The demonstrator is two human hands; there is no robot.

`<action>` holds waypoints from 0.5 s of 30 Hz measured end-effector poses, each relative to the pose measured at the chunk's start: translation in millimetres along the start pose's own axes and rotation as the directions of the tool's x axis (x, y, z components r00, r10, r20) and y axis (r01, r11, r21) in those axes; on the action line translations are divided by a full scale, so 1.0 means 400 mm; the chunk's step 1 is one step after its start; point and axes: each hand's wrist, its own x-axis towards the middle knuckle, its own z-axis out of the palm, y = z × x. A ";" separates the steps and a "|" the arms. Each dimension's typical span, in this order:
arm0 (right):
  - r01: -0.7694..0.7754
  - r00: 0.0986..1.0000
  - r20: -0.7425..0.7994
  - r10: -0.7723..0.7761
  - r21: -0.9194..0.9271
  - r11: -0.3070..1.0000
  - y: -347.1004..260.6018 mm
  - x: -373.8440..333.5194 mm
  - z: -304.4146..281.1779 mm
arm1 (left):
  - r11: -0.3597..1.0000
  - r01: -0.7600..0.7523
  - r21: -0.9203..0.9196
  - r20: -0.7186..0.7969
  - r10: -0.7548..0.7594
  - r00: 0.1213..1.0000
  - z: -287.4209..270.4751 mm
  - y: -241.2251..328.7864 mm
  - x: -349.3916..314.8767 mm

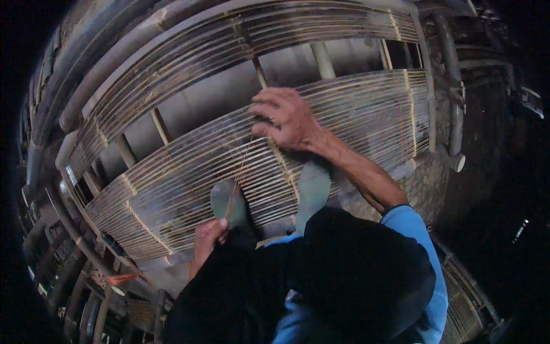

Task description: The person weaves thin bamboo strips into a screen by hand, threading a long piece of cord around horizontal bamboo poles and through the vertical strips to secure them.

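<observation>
Low in the view, my left hand (207, 238) is closed, pinching a small bundle of thin brown strands (236, 192) between thumb and finger. The strands rise and fan out toward my right hand (289, 117), whose fingers are curled with the thumb close to them. One strand reaches that thumb, slightly blurred. Below both hands lies a slatted panel (366, 114) of long, narrow pale strips crossed by lashed bands. My feet, in grey-green coverings (314, 186), rest over this panel.
A second slatted section (189, 63) lies farther off, across a gap with cross bars. Thick poles (114, 54) curve along the far left. An upright pole (452, 114) stands beyond the right end. An orange tie (121, 279) wraps a pole at lower left.
</observation>
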 end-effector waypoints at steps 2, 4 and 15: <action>0.152 0.988 0.015 -0.156 0.140 0.978 -0.057 -0.016 0.012 | 0.999 -0.004 -0.033 0.016 0.004 1.000 0.003 0.000 0.002; 0.226 0.965 0.078 -0.252 0.249 0.942 -0.073 -0.028 0.013 | 0.997 -0.021 -0.069 0.028 0.023 0.999 -0.001 -0.007 0.006; -0.121 0.915 0.403 0.016 0.236 0.964 -0.108 0.009 0.039 | 0.838 -0.050 -0.544 -0.418 -0.219 0.882 -0.119 -0.215 -0.076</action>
